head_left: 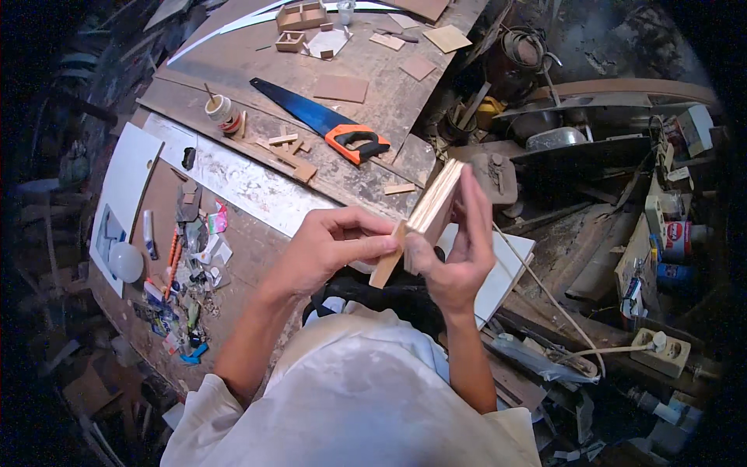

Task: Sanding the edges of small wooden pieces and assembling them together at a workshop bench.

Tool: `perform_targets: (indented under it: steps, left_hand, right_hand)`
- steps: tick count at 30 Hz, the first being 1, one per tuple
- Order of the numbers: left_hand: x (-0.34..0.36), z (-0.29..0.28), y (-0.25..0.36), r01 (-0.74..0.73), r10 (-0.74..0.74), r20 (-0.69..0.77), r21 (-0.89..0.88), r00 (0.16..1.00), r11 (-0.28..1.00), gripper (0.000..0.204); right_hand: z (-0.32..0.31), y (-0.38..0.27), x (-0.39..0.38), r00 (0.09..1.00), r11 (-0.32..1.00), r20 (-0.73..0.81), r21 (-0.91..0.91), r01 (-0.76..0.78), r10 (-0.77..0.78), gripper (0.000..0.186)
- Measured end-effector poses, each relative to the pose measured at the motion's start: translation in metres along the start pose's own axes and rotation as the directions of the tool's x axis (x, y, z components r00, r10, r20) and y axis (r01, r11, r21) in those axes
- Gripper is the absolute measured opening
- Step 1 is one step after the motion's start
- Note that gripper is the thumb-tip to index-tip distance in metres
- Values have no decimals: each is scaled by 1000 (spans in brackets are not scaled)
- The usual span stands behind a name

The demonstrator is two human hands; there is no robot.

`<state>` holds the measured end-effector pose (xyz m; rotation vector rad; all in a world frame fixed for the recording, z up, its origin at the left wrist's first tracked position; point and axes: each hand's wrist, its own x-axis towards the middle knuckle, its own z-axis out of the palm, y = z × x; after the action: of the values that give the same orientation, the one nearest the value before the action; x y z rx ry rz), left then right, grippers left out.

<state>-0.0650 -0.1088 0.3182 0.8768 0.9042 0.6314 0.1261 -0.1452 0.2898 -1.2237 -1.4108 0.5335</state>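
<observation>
My left hand pinches a thin strip of light wood between thumb and fingers. In my right hand is a small plywood piece, tilted up so that its pale layered edge shows; whether it is one thick block or a stack of thin boards I cannot tell. The strip's upper end meets the near end of the plywood, just in front of my chest. Beyond my hands a handsaw with a blue blade and an orange and black handle lies on the workbench.
A glue jar with a stick in it stands left of the saw, near small wood offcuts. Small wooden boxes sit at the far side. Loose clutter covers the left bench. A power socket with a cable lies at the right.
</observation>
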Motion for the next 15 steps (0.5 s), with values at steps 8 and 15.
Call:
perform_targets:
  steps: [8,15]
  left_hand:
    - [4,-23,-7,-52,50,-111,-22,993,998,24]
    - [-2,-17,-10,23,-24,-28,-22,999,999,26]
  right_hand:
    - [4,-9,-64,964,998,261,-30,-53,59,91]
    - [-2,-5,4,1000,1000,2,4,-5,5,88]
